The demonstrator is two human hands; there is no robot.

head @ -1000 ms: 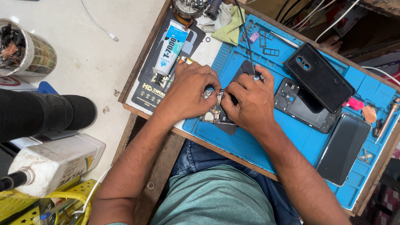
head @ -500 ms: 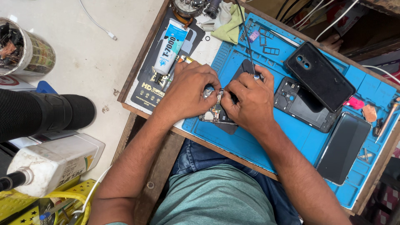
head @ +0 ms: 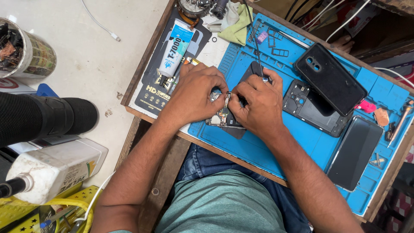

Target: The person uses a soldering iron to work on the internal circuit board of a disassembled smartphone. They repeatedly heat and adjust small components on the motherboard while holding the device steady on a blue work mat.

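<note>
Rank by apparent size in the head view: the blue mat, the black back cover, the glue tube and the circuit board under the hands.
1. Blue mat, by far the largest.
2. Black back cover.
3. Glue tube, a little shorter and much narrower.
4. Circuit board, smallest as seen, though both hands hide part of it.

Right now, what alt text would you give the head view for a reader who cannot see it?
Seen from above, the left hand and right hand pinch a small phone circuit board on a blue repair mat. A black back cover, a phone frame and a dark screen panel lie to the right; a glue tube lies upper left.
</note>
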